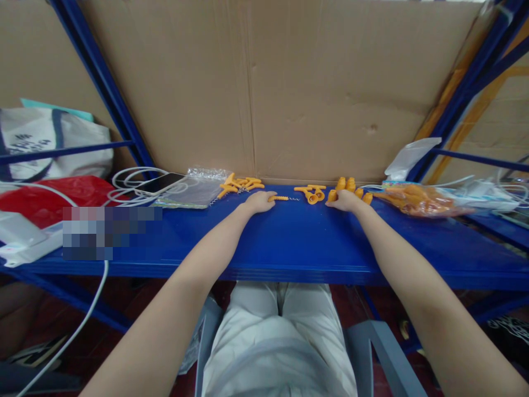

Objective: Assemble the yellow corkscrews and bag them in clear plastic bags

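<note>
My left hand (259,202) is closed around the handle end of a yellow corkscrew (281,198). Its threaded shank and thin metal spiral point right, low over the blue shelf. At the right, my right hand (346,202) has its fingers around a yellow plastic sleeve (332,195); the hand partly hides it. More yellow sleeves (341,183) stand just behind and beside that hand. Between the hands lie a few yellow pieces with bell-shaped ends (312,197). Behind my left hand is a pile of yellow corkscrews with T-handles (240,184), some spirals showing.
On the blue shelf (297,242), a phone (161,183), white cables and a clear plastic bag (200,190) lie left. A red bag (78,196) and a white power strip (37,245) are farther left. A bag of orange parts (417,199) lies right. Cardboard (289,94) closes the back.
</note>
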A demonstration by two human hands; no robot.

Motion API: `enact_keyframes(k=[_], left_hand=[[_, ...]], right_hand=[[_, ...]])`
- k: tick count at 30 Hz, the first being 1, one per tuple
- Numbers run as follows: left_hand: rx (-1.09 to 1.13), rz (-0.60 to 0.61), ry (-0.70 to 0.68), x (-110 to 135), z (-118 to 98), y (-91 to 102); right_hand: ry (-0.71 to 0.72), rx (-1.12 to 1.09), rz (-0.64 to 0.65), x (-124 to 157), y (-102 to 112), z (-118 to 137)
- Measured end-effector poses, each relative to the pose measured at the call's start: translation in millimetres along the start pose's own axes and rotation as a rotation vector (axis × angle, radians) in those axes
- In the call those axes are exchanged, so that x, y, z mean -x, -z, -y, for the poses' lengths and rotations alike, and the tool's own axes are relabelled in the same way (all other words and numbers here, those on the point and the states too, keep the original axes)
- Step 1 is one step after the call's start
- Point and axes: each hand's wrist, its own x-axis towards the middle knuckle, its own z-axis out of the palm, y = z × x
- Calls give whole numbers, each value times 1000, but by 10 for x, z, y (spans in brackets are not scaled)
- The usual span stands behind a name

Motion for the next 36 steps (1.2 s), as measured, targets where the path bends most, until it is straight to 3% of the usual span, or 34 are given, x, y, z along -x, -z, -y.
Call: enact_keyframes(k=[2, 7, 11, 18, 36], left_hand=[[-31, 28, 36, 11, -46, 37], [-83, 41, 57, 64, -101, 107], [-75, 28, 26, 97, -71, 107], [-41, -1, -35, 94, -54, 87], [-18, -23, -55, 98, -80, 76]], right_hand=[[-35, -15, 147, 28, 92, 122], [7, 10, 114, 180, 317, 463], [105, 0, 85, 259, 379, 617], [223, -74, 18, 251, 292, 626], [300, -129, 16, 221, 276, 641]])
